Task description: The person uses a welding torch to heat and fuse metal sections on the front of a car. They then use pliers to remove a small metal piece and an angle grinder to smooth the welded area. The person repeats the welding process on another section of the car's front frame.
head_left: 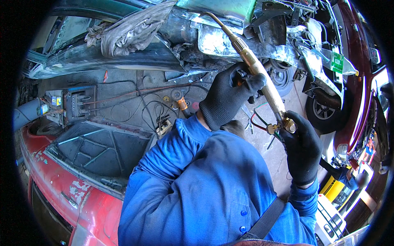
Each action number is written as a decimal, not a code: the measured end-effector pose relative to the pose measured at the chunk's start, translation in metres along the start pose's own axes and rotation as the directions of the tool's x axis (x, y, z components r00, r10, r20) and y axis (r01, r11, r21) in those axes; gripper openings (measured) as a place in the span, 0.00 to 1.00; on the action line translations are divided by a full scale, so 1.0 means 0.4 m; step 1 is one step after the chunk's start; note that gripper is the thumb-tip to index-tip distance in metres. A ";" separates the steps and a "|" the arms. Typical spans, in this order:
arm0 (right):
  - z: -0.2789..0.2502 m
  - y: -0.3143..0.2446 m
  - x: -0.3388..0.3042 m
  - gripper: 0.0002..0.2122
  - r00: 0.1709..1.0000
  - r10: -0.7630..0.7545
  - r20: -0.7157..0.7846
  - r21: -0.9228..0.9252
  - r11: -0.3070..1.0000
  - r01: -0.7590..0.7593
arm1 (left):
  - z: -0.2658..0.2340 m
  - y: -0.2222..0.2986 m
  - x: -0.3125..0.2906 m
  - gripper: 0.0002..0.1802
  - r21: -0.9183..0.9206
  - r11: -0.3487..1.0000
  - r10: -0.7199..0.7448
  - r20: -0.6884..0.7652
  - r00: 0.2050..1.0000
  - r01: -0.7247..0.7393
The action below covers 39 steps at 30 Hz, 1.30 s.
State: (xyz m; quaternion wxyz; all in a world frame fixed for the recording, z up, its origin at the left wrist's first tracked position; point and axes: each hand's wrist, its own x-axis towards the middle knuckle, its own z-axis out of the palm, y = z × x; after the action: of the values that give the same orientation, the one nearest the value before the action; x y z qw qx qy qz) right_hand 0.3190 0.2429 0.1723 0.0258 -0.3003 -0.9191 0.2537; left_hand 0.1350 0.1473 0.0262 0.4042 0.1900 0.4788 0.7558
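A brass gas torch [262, 74] with a knurled handle and bent, tapering tip slants across the upper middle. My right hand [304, 149], in a black glove, is closed around its valve end. Red and green hoses [258, 118] run from the brass fittings there. My left hand [230, 96], gloved the same way, is beside the handle with its fingers curled in. Between thumb and fingers shows a small orange and metal thing [241, 76], mostly hidden. Beyond the torch tip is the stripped, dented body of a green car [217, 41].
A grey rag [133, 30] hangs over the car's side. On the floor lie an orange angle grinder [180, 102], cables and a metal machine [74, 104]. A dark panel [98, 151] rests by a red car [94, 209]. A maroon car [357, 90] stands right.
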 end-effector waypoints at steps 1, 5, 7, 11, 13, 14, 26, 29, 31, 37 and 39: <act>0.001 0.000 0.000 0.21 1.000 0.015 0.005 -0.013 1.000 -0.015 | 0.001 0.002 0.000 0.27 0.001 1.000 0.000 0.002 1.000 0.000; 0.003 0.000 0.000 0.20 1.000 0.006 -0.010 0.005 1.000 -0.006 | 0.003 0.007 -0.002 0.27 0.025 0.999 0.026 -0.012 1.000 -0.026; 0.005 0.002 0.001 0.20 1.000 0.008 -0.012 0.000 1.000 -0.008 | 0.004 0.008 -0.003 0.26 0.028 0.999 0.021 -0.016 1.000 -0.020; 0.002 0.007 -0.002 0.21 1.000 0.006 0.004 0.027 1.000 -0.006 | 0.006 0.007 0.000 0.25 0.006 1.000 0.010 -0.018 1.000 -0.009; 0.003 0.011 -0.001 0.22 1.000 -0.007 0.005 0.013 1.000 0.007 | 0.005 0.006 0.002 0.24 0.010 1.000 0.019 -0.021 1.000 -0.018; 0.005 0.014 0.000 0.22 0.999 -0.035 -0.007 0.012 0.999 0.035 | 0.005 0.007 0.002 0.24 0.010 1.000 0.018 -0.021 1.000 -0.018; 0.000 0.017 0.003 0.28 0.991 -0.134 -0.014 -0.028 0.991 0.134 | 0.005 0.006 0.001 0.23 -0.019 0.999 0.027 -0.012 1.000 -0.028; 0.000 0.016 0.005 0.28 0.989 -0.147 -0.022 -0.034 0.989 0.146 | 0.004 0.005 0.005 0.24 -0.022 0.999 0.031 0.002 1.000 -0.031; -0.003 0.016 0.005 0.28 0.992 -0.126 -0.001 -0.044 0.991 0.126 | 0.001 0.008 0.006 0.24 -0.032 0.999 0.019 0.012 1.000 -0.019; 0.004 0.021 0.009 0.28 0.984 -0.178 -0.024 -0.020 0.984 0.178 | -0.001 0.017 0.004 0.23 0.001 1.000 0.016 -0.007 1.000 -0.016; 0.003 0.021 0.009 0.28 0.986 -0.163 -0.013 -0.007 0.987 0.163 | -0.003 0.018 0.000 0.23 -0.001 1.000 0.004 -0.008 1.000 -0.004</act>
State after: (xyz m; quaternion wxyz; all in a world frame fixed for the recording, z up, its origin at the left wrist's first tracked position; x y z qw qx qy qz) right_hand 0.3202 0.2501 0.1669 0.0518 -0.2258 -0.9412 0.2461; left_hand 0.1309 0.1451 0.0319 0.4008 0.1879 0.4797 0.7576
